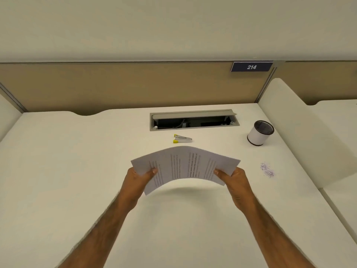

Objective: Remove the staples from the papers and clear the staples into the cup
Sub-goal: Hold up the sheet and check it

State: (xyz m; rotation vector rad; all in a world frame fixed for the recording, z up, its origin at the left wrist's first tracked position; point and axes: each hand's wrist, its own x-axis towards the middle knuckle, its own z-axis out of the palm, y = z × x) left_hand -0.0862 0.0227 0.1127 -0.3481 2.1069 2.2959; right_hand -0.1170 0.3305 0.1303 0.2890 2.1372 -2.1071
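Your two forearms reach in from the bottom edge, and each hand grips one end of the papers [185, 167]. Your left hand [139, 180] has its fingers clamped on the left corner, thumb on top; your right hand [234, 180] pinches the right edge the same way. You hold the papers above the desk [58, 171], bowed upward in the middle, printed side up, with a soft shadow below them. Just beyond the papers lies the staple remover [182, 138], silver with yellow tips, resting on the desk. Farther right stands the cup [260, 133], white with a dark mesh inside. Nearer you on that side, a small scatter of staples [268, 169] lies on the desk, apart from the cup.
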